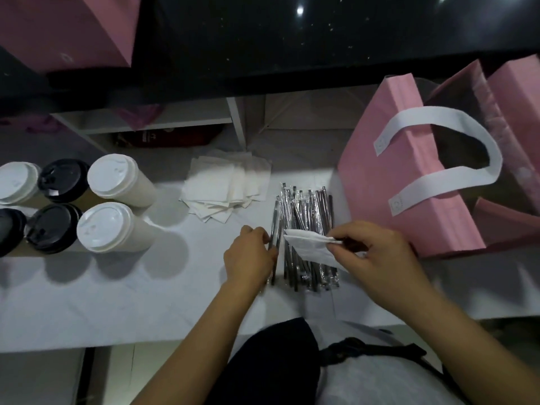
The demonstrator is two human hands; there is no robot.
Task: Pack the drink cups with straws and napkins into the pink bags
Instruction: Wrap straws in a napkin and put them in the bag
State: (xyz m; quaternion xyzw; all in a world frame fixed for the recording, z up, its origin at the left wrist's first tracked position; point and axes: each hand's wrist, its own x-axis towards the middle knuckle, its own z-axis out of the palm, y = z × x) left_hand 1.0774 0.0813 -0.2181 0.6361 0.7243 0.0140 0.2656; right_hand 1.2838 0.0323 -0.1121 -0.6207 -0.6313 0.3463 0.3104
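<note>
Fingers, left hand [248, 254], pinch straw [275, 213]; right hand [377, 254] pinches napkin [309, 247] above straw pile [311, 206]; white table [117, 302], dark counter [292, 54] behind

Six tall drink cups [117, 182] stand upright in two rows of three at 9 o'clock; three have white lids and three have black. A fanned stack of white napkins [225, 188] lies flat at 11 o'clock from the straws [306, 217], a loose pile of dark sticks in clear wrappers lying side by side at centre. At the pile's 9 o'clock edge the left hand [251, 255] pinches a single straw [274, 217]. The right hand [377, 252] pinches a folded napkin [309, 247] over the pile. An open pink bag [409, 176] with white handles stands at 3 o'clock, with a second pink bag [514, 106] just behind it.
</note>
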